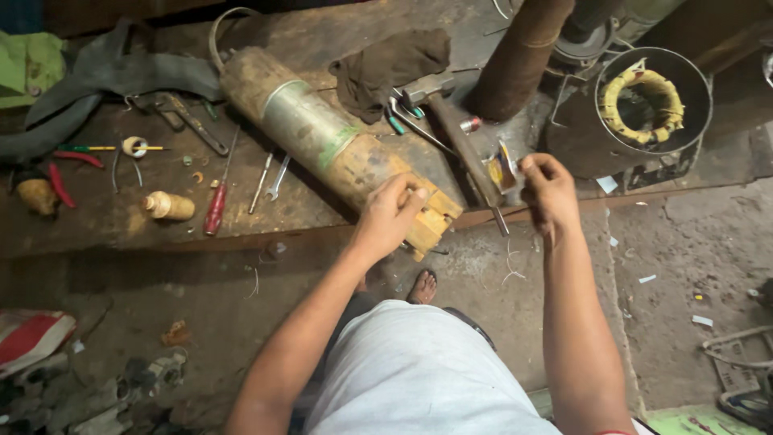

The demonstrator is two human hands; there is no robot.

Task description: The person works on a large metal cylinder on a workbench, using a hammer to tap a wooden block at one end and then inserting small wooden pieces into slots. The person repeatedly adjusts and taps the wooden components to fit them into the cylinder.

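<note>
While the rusty motor cylinder (322, 137) lay slantwise on the workbench (105, 217) | left hand (388, 216) gripped its yellowish end — fingers curled | right hand (549, 187) pinched a small scrap (501, 171) (beside the hammer (455, 129)).

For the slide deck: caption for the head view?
Left hand grips cylindrical motor's end; right hand pinches a small piece beside the hammer.

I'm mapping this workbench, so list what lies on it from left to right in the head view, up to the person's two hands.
Red-handled pliers → tape roll → tan bottle → red-handled screwdriver → small spanner → long cylinder → left hand on the cylinder's end → hammer → right hand → round stator housing.
</note>
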